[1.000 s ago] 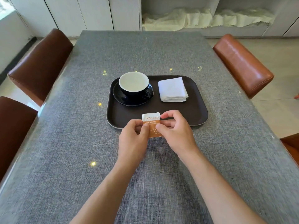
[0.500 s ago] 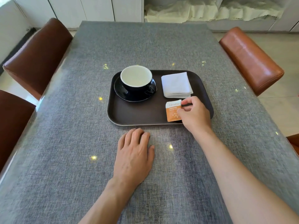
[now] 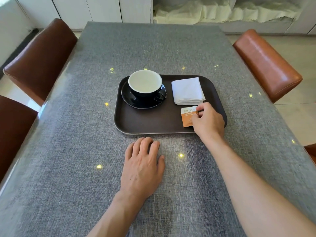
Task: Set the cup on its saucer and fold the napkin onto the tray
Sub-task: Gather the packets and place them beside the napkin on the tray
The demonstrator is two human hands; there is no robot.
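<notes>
A dark cup (image 3: 145, 86) with a white inside stands on its dark saucer (image 3: 136, 103) at the left of a brown tray (image 3: 145, 124). A folded white napkin (image 3: 187, 91) lies at the tray's back right. Just in front of the napkin, my right hand (image 3: 207, 120) pinches a small orange and white sachet (image 3: 186, 116) that rests on the tray. My left hand (image 3: 142, 165) lies flat on the grey table, palm down, fingers apart, just in front of the tray's near edge.
The grey cloth-covered table (image 3: 85, 151) carries the tray in its middle. Brown leather chairs stand at the left (image 3: 41, 60) and right (image 3: 266, 64). White cabinets and a shelf with crumpled cloth (image 3: 222, 12) are beyond the far end.
Both hands held the sachet in front of the tray. My right hand has carried it onto the tray in front of the napkin, and my left hand has dropped flat onto the table.
</notes>
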